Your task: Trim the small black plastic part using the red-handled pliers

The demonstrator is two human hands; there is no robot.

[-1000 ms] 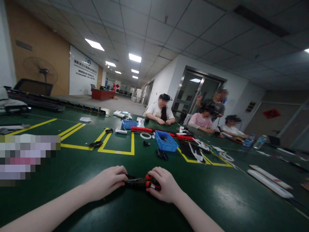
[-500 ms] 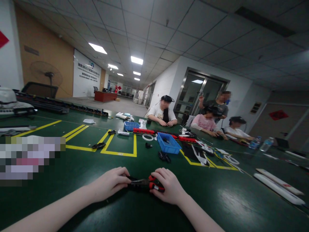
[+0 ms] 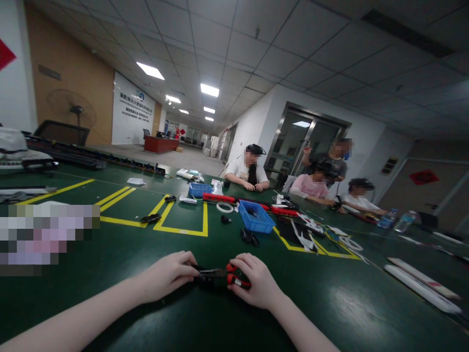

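Just in front of me, low over the green table, my right hand (image 3: 256,282) grips a pair of pliers (image 3: 233,279) by its red-and-black handles. The handles are spread a little, and the metal jaws point left. Facing them, my left hand (image 3: 172,275) has its thumb and fingers pinched on a small dark piece (image 3: 198,268) at the jaw tips. The fingers cover most of that piece, so its kind does not show. Whether the jaws close on it is too dark to tell.
Beyond my hands lie a coiled black cable (image 3: 249,237), a blue bin (image 3: 256,216) and a white ring-shaped coil (image 3: 224,208). Yellow tape (image 3: 183,231) marks rectangles on the table (image 3: 146,249). Long white bars (image 3: 421,288) lie at right. Several people sit or stand across the table.
The view has shifted very slightly. Both hands stay in nearly the same place, with the pliers and the dark piece still between them.
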